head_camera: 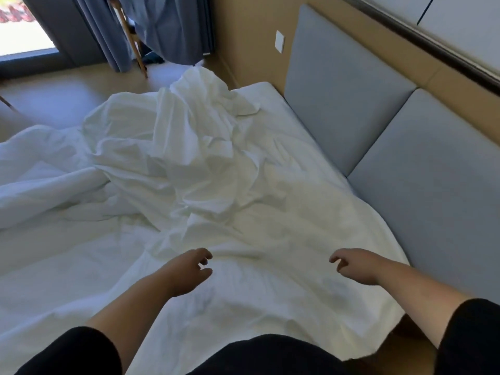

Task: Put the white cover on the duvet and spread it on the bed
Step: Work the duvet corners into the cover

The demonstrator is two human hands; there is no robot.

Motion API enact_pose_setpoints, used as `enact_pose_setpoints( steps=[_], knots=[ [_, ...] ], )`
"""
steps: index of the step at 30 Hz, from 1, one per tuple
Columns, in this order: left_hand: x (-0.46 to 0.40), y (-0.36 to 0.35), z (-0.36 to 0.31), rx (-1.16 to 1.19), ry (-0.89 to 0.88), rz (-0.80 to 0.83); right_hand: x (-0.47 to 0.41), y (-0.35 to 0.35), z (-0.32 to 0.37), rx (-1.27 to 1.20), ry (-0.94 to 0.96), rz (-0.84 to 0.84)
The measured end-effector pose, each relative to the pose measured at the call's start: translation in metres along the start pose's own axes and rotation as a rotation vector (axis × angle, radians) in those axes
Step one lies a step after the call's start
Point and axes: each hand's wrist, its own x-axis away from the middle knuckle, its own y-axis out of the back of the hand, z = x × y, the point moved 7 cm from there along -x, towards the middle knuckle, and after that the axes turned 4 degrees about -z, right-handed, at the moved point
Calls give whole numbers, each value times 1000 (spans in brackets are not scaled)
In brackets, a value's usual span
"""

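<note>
Rumpled white cover (189, 163) beside grey headboard (378, 125)

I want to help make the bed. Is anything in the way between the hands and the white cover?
Nothing visible is. The left hand and right hand hover with loosely curled fingers, holding nothing, just over the white cover. It lies crumpled right below and ahead of them on the bed.

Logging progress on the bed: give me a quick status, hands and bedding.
Left hand and right hand open, holding nothing. White cover bunched mid-bed, not spread. Nothing blocking.
</note>
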Motion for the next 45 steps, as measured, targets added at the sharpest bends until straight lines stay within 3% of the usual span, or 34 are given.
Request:
enact_pose_setpoints(
  steps=[10, 18, 22, 27, 31, 35, 37, 40, 42, 44, 45],
  knots=[
    [-60, -30, -65, 85, -135, 65, -9, 28, -21, -320, -78, -125],
    [-137, -65, -143, 64, 0, 151, -159, 112, -135, -599, -144, -372],
    [-173, -93, -178, 81, 114, 187, -249, 139, -181, -485, -181, -287],
    [-189, -115, -202, 130, 226, 185, -305, 106, -204, -333, -199, -14],
    [-185, -116, -203, 202, 312, 171, -309, 72, -201, -509, -210, 86],
    [-195, -95, -227, 235, 315, 95, -272, 87, -174, -675, -45, 5],
    [-204, -75, -262, 283, 271, -6, -227, 106, -149, -584, 92, -91],
    [-214, -31, -328, 275, 134, -279, -146, 113, -105, -334, 361, -71],
    [-219, -10, -366, 172, 64, -360, -97, 118, -74, -319, 595, -66],
    [-230, -10, -383, -97, 111, -276, -64, 114, -43, -195, 801, -103],
    [-234, -14, -380, -253, 180, -199, -54, 106, -32, -71, 834, -32]
  ],
)
